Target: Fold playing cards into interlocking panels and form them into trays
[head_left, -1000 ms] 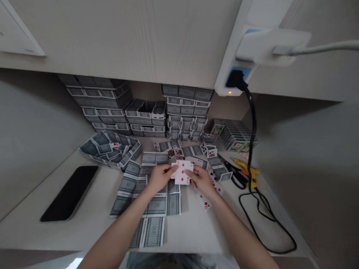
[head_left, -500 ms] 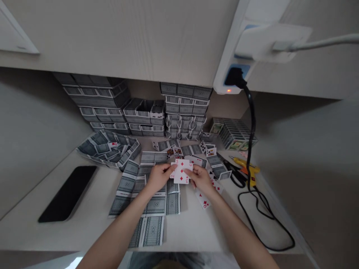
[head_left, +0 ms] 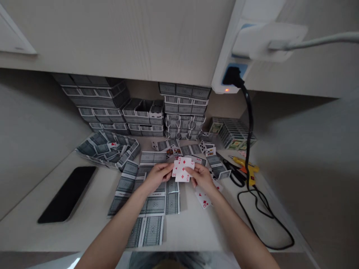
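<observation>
Two overlapping playing cards (head_left: 182,170), a three of diamonds on top of what looks like a two, are held face up above the desk. My right hand (head_left: 202,176) pinches them at the right, thumb on the face. My left hand (head_left: 159,177) has its fingers closed at the left edge of the lower card. Below lies a panel of joined cards (head_left: 156,205), patterned backs up. Loose face-up cards (head_left: 203,200) rest under my right hand, one a six of diamonds. Folded card strips (head_left: 191,150) lie just behind.
Stacked card boxes (head_left: 185,108) line the back. A card tray (head_left: 131,149) and black phone (head_left: 67,194) sit left. At right are black-handled scissors (head_left: 238,177), a yellow glue gun (head_left: 252,173), its looping cord (head_left: 270,215) and a cased block (head_left: 237,132). A power strip (head_left: 228,71) hangs above.
My left thumb has slid off the face of the three to the cards' left edge. The cards have shifted slightly right and up, still in my right hand.
</observation>
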A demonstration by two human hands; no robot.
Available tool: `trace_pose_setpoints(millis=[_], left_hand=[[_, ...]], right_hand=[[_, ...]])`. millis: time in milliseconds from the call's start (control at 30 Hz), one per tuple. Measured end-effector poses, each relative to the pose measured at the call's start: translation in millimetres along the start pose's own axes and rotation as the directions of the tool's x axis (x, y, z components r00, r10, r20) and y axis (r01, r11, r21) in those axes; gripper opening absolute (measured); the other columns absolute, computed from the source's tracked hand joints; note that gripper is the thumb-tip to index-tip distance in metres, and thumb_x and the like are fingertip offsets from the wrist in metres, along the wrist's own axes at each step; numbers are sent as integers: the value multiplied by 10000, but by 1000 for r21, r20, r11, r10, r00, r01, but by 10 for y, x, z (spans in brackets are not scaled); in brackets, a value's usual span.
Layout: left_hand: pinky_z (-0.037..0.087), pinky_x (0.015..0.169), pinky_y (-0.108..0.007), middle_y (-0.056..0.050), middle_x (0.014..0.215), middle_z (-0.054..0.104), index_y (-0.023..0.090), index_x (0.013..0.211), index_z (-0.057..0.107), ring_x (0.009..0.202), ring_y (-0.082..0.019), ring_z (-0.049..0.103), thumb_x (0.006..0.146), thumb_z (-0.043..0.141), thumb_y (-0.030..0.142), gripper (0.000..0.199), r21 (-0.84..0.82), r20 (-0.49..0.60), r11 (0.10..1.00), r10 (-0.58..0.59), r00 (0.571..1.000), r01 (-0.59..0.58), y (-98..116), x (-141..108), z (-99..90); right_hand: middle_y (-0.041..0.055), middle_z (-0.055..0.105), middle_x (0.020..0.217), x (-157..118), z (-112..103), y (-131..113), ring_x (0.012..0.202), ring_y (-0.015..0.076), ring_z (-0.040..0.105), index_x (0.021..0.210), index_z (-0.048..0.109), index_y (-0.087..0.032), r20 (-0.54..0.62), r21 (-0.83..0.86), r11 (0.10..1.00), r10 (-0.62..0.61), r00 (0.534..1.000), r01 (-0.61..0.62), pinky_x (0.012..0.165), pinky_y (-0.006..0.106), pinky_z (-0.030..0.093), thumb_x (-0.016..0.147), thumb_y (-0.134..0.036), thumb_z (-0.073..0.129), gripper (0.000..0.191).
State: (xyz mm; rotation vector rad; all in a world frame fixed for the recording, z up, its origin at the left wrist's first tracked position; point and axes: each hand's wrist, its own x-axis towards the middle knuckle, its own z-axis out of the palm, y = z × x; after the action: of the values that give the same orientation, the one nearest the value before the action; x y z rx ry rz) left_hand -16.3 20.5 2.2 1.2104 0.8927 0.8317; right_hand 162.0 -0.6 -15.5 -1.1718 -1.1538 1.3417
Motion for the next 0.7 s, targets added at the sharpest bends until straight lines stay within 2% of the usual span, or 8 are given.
trace_pose_setpoints(millis=[133,333,700], left_hand=[[166,399,-207,76,402,286,155,507,375,378,-35,228,708,512,502,424,-16,12,999,-33,999,33,-23,7,10],[153,401,-205,68,417,321,148,550,428,393,-40,247,723,488,506,402,13,4,998,-54,999,54,-49,12,10],[154,391,-185,50,418,419,136,594,464,386,-41,310,708,492,527,408,45,22,989,-142,990,141,-47,1,47]], right_hand=[[-57,535,469,10,-12,12,239,25,339,727,559,-145,0,15,1000,1,1000,-1,234,165,205,623,-454,623,332],[-67,495,411,15,-30,38,236,34,338,724,564,-149,-20,1,1000,-6,1000,6,230,165,223,618,-451,634,327],[-67,478,423,-8,-17,18,252,33,327,690,564,-156,-27,-42,998,-53,998,52,258,179,212,643,-451,613,302]])
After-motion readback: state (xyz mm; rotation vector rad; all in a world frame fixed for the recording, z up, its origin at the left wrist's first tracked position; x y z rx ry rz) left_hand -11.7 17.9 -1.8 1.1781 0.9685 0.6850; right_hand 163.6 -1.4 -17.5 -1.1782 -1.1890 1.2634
